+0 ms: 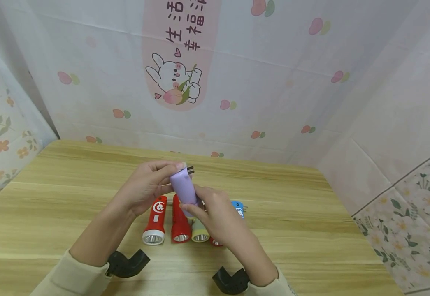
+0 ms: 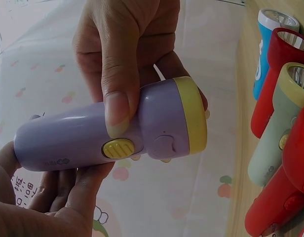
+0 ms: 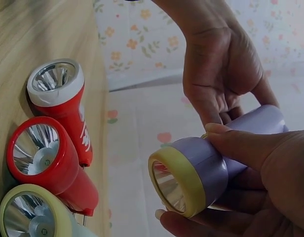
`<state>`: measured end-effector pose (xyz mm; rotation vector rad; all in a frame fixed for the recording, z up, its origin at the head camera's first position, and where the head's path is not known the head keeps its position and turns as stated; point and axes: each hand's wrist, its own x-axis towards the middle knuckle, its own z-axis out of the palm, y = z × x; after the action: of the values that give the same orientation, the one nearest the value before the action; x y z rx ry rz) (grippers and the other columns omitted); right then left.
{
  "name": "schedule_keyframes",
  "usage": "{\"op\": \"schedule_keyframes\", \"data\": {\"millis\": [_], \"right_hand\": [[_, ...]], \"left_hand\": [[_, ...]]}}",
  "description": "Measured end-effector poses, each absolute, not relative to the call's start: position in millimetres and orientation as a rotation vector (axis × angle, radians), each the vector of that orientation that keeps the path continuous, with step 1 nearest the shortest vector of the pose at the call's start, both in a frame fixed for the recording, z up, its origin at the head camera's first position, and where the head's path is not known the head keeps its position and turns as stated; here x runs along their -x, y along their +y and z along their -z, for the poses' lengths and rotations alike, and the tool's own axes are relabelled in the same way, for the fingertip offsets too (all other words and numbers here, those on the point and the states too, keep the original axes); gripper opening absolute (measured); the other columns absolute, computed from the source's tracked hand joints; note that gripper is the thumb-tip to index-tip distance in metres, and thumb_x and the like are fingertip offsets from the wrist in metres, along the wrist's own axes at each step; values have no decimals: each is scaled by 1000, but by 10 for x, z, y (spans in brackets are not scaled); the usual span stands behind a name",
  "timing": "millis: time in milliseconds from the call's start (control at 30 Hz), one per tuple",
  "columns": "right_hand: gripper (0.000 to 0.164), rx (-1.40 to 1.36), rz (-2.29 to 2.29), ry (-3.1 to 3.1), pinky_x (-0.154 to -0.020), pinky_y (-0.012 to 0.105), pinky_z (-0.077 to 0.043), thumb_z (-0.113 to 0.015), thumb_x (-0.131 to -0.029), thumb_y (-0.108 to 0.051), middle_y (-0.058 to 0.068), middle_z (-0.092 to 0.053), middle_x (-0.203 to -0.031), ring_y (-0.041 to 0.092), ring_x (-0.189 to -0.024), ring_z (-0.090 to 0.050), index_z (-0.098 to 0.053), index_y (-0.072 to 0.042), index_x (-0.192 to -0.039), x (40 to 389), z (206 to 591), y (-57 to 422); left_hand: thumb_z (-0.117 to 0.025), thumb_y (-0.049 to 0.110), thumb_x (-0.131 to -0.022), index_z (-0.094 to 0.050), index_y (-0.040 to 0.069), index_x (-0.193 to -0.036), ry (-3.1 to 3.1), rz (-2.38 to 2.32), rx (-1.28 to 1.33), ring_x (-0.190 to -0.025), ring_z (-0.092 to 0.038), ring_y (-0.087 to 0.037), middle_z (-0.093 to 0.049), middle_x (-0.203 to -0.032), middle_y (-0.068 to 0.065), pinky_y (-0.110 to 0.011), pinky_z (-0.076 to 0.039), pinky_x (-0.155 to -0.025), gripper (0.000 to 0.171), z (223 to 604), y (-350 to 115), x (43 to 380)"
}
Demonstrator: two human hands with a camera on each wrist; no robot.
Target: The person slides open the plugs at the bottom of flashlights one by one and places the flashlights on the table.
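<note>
Both hands hold a purple flashlight point(image 1: 183, 188) above the table. Its yellow rim and lens point(image 3: 176, 185) show in the right wrist view, and two metal plug prongs point(image 1: 190, 169) stick out at its tail. My left hand point(image 1: 146, 185) grips the tail end, thumb along the top in the head view. My right hand point(image 1: 216, 209) is wrapped around the body near the head. In the left wrist view, the right thumb point(image 2: 118, 106) lies right at the yellow ribbed switch point(image 2: 119, 148).
Below the hands, flashlights lie in a row: a red one with white rim point(image 1: 156, 220), a red one point(image 1: 180, 226), a pale green one with yellow rim point(image 1: 200, 233), another red one point(image 1: 217, 242) and a blue one point(image 1: 238, 207). Patterned cloth point(image 1: 266, 82) hangs behind the wooden table point(image 1: 296, 230).
</note>
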<state>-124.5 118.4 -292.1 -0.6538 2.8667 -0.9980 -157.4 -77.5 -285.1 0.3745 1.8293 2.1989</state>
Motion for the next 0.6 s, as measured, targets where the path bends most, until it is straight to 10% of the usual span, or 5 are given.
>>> {"op": "schedule_keyframes", "data": {"millis": [600], "right_hand": [[31,677,992,2880,-71,16,-56,-71,-95,-27,4,-75,-105,9,-81,-67,-69,-10,-121,1232,2927,1171]], "left_hand": [[-61,23,-101,-68,-4,-119,1845,-2181,-359,-105,-70,-19,-71,-108,1,-29,-59,-94,33,2857,-764,1579]]}}
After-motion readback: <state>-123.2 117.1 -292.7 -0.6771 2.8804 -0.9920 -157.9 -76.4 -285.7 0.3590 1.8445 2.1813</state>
